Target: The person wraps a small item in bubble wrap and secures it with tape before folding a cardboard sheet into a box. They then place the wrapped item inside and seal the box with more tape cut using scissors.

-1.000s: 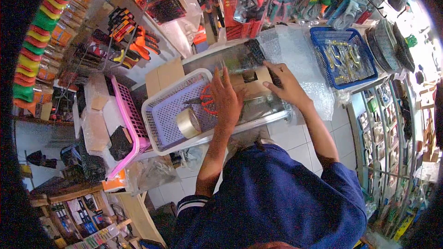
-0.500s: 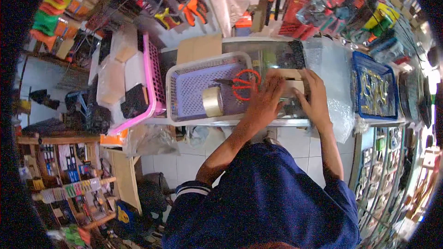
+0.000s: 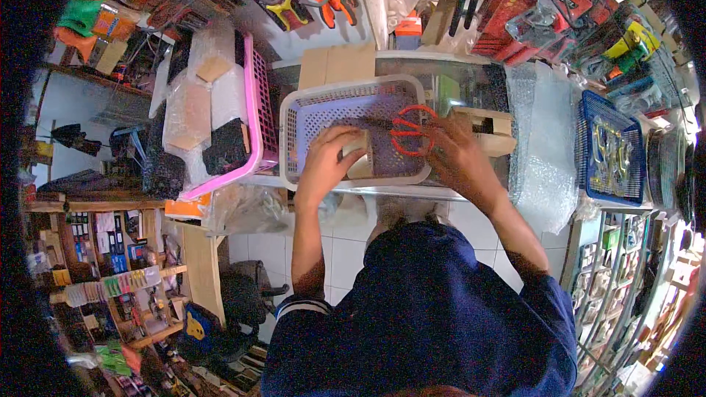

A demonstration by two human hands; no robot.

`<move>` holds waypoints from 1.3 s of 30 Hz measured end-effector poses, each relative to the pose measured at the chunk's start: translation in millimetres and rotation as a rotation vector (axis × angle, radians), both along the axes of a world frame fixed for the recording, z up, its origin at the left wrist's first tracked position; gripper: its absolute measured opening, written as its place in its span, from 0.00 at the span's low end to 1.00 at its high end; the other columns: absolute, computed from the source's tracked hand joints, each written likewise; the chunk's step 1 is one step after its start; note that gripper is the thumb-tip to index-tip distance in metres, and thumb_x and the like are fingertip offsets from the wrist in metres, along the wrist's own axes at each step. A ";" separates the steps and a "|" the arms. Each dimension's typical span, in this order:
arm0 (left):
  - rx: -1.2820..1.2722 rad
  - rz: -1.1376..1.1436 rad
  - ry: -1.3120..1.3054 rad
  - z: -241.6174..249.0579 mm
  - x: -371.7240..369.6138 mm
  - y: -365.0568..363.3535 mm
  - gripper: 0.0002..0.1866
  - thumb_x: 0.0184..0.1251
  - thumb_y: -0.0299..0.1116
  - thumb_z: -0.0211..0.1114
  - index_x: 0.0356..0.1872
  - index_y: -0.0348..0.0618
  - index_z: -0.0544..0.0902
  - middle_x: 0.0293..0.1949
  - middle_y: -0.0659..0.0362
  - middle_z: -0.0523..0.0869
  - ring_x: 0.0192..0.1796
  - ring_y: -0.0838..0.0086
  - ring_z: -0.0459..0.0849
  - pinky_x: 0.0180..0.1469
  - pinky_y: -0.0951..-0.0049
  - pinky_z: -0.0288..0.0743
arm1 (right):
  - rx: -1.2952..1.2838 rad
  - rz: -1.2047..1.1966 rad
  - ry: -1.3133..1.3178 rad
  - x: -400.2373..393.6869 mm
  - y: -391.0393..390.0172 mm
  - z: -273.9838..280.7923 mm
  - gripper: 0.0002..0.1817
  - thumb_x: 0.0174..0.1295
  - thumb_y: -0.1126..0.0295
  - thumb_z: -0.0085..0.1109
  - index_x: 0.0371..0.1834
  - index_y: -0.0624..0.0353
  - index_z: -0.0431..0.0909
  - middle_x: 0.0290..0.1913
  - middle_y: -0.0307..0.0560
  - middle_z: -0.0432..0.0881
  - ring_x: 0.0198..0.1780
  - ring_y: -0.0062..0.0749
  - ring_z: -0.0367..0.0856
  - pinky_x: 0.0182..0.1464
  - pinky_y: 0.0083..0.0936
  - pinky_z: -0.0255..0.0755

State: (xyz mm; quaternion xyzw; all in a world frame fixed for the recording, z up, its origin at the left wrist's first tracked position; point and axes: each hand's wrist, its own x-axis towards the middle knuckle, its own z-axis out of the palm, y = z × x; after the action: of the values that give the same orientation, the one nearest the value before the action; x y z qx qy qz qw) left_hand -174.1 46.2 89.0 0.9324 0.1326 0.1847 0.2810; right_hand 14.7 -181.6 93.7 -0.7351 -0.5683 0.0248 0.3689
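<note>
My left hand [image 3: 326, 162] is inside the white basket [image 3: 290, 114], its fingers closed around the roll of tape [image 3: 358, 156]. Orange-handled scissors [image 3: 409, 131] lie in the same basket, just right of the tape. My right hand [image 3: 456, 158] rests on the glass counter at the basket's right rim, touching the small cardboard box [image 3: 491, 132], with its fingers near the scissors' handles. I cannot tell whether it grips the box.
A pink basket [image 3: 254, 114] with wrapped packets stands left of the white one. Bubble wrap [image 3: 543, 140] and a blue basket [image 3: 612, 154] of metal parts lie to the right. Packaged tools hang along the back wall. Flat cardboard [image 3: 334, 66] lies behind the white basket.
My left hand moved off the cardboard box and left into the white basket, closing on the tape roll. My right hand stayed at the box. The view shifted a little.
</note>
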 end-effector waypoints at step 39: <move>0.258 0.321 -0.157 -4.5 1.1 -26.6 0.06 0.61 0.30 0.73 0.37 0.43 0.88 0.43 0.57 0.83 0.53 0.55 0.78 0.57 0.55 0.68 | -0.354 0.520 -0.422 85.7 82.4 31.9 0.35 0.49 0.55 0.73 0.61 0.55 0.77 0.54 0.54 0.82 0.59 0.51 0.81 0.58 0.46 0.77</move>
State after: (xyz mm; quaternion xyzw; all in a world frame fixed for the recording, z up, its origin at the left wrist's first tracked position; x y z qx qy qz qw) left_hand -173.0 19.6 84.5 0.9104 0.2321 0.3145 0.1359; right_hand 100.4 -99.2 125.6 -0.6075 -0.7864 0.0636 0.0923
